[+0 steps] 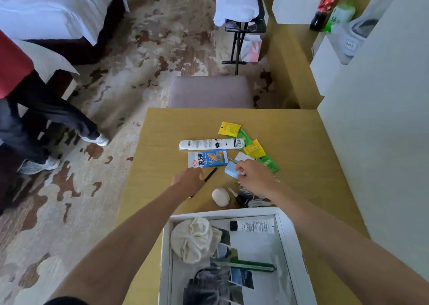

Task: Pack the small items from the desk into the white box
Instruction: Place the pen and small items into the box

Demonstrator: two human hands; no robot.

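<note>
Head view: our right hand (pixel 251 177) pinches a small blue box (pixel 232 169) mid-table, our left hand (pixel 189 179) closes on a black pen (pixel 210 174), both bound for the white box (pixel 289 235) at the table's near edge

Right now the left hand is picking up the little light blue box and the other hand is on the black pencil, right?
Not quite: the hands are swapped. The head view shows the right hand on the little light blue box, and the left hand on the black pencil.
</note>
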